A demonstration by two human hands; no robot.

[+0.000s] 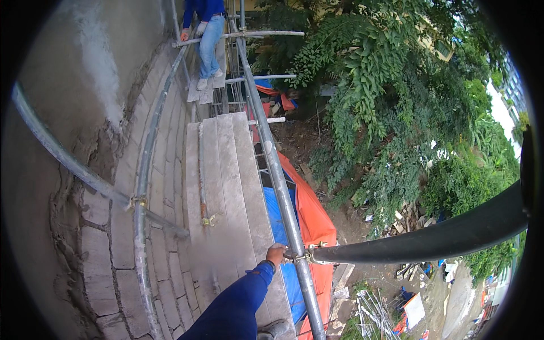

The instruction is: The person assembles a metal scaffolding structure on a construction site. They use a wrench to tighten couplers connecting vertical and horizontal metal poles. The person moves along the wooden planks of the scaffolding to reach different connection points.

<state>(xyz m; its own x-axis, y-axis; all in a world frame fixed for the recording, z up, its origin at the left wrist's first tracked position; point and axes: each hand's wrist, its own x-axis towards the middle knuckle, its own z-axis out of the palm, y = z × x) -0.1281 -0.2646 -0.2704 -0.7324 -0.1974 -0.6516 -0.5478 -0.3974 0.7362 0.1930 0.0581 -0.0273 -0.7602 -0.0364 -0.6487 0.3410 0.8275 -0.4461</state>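
Observation:
My left arm, in a blue sleeve, reaches up from the lower edge. My left hand (276,254) is closed on a scaffold pipe at a joint, its fingers partly hidden. Right beside it, a metal clamp (307,255) ties the long grey scaffold pipe (277,170) to a dark crossing pipe (419,238) that sweeps off to the right. Grey planks (229,164) form the walkway under my arm. I do not see my right hand.
A block wall (122,238) with patchy plaster rises at left behind more scaffold pipes (144,147). Ahead, a person (209,39) in blue stands on the planking. Orange sheeting (309,209) and blue sheeting (277,209) lie below, with trees (385,96) and debris at right.

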